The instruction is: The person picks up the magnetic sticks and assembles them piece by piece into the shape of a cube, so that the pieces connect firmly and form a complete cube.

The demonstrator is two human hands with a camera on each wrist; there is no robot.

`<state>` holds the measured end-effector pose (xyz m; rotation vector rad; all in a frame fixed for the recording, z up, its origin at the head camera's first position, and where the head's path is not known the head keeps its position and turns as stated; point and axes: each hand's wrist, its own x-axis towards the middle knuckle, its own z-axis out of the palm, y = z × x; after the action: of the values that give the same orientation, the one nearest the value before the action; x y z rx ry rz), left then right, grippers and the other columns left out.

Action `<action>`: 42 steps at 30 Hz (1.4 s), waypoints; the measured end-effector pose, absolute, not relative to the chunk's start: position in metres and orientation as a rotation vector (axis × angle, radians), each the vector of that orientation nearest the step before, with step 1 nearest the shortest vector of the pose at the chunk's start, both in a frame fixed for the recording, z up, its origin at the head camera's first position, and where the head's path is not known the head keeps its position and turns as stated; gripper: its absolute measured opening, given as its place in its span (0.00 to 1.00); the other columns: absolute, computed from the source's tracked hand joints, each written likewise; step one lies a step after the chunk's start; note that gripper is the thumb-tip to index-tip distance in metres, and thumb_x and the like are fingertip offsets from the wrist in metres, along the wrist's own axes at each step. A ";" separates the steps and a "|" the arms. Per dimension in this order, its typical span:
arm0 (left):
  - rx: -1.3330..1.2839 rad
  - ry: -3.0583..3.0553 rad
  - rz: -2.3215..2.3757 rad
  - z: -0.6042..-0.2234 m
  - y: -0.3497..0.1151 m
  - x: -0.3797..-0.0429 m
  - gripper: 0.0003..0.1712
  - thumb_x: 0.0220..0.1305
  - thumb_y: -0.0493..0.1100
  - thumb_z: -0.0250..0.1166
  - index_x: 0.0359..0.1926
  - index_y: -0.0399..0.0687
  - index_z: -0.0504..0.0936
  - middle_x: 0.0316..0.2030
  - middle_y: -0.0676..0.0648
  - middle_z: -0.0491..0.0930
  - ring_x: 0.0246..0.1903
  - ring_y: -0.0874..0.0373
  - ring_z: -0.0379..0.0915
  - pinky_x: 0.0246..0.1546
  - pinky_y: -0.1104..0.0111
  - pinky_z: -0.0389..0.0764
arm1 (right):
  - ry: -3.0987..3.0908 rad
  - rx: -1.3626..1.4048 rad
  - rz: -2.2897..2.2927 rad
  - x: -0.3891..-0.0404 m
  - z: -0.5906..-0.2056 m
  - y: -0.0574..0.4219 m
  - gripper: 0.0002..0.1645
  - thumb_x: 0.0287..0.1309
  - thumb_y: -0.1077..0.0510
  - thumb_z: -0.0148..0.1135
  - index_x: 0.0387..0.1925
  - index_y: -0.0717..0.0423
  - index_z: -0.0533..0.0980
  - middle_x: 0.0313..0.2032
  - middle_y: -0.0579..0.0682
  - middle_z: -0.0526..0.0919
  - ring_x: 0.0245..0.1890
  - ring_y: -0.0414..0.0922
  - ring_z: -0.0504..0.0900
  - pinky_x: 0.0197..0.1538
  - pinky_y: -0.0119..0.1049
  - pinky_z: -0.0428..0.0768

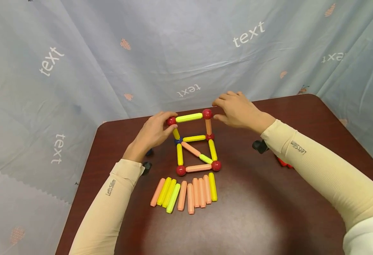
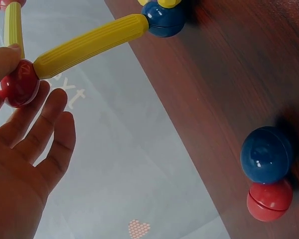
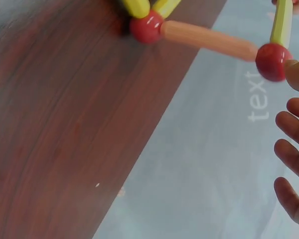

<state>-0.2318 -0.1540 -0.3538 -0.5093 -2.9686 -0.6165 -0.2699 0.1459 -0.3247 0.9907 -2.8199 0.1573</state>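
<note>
A frame of sticks and balls stands on the table, its rear part rising upright. My left hand [image 1: 153,131] pinches the upper left red ball [image 1: 172,121] between thumb and fingers. From that ball a yellow stick [image 2: 92,46] runs down to a blue ball [image 2: 164,19]. A yellow-green stick [image 1: 189,117] spans the top to the upper right red ball [image 1: 207,113]. Beside this second ball is my right hand [image 1: 237,109], fingers loosely spread, its thumb tip right at the ball. Below it an orange stick [image 3: 209,39] leads to a lower red ball [image 3: 147,26].
In front of the frame lies a row of loose orange, yellow and yellow-green sticks [image 1: 190,198]. Left of it, a loose blue ball [image 2: 266,154] sits against a red ball [image 2: 270,200]. Red pieces [image 1: 283,162] show beneath the right forearm. A printed curtain [image 1: 161,53] hangs behind the table.
</note>
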 end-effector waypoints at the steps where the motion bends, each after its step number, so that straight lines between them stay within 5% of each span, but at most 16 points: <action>1: -0.509 -2.971 -0.619 -0.354 -0.154 -0.232 0.26 0.73 0.51 0.63 0.68 0.51 0.74 0.52 0.43 0.79 0.43 0.48 0.74 0.47 0.56 0.79 | -2.811 0.990 0.166 -0.268 -0.326 0.150 0.28 0.64 0.43 0.68 0.60 0.52 0.79 0.58 0.55 0.82 0.60 0.58 0.76 0.63 0.60 0.71; 9: -0.508 -2.973 -0.633 -0.355 -0.154 -0.235 0.28 0.73 0.51 0.63 0.70 0.51 0.73 0.53 0.43 0.79 0.44 0.47 0.75 0.46 0.56 0.80 | -2.624 1.148 0.152 -0.246 -0.334 0.162 0.22 0.61 0.48 0.72 0.53 0.51 0.83 0.48 0.51 0.86 0.51 0.54 0.79 0.54 0.54 0.75; 22: -0.505 -2.978 -0.617 -0.352 -0.154 -0.235 0.28 0.73 0.50 0.64 0.70 0.50 0.73 0.55 0.42 0.79 0.45 0.46 0.76 0.48 0.55 0.80 | -2.383 1.877 -0.082 -0.185 -0.396 0.141 0.14 0.60 0.50 0.73 0.48 0.42 0.85 0.44 0.41 0.85 0.45 0.43 0.77 0.50 0.42 0.73; 42: -0.518 -2.985 -0.609 -0.352 -0.153 -0.233 0.28 0.73 0.50 0.63 0.70 0.49 0.73 0.56 0.41 0.78 0.46 0.47 0.75 0.50 0.54 0.80 | -2.370 2.026 -0.124 -0.166 -0.422 0.132 0.11 0.65 0.50 0.68 0.48 0.37 0.84 0.49 0.38 0.84 0.49 0.40 0.77 0.54 0.42 0.75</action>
<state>-0.2328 -0.1525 -0.3523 -0.5183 -2.9850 -0.6092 -0.1659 0.1325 -0.4218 2.0264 -2.3698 -0.1240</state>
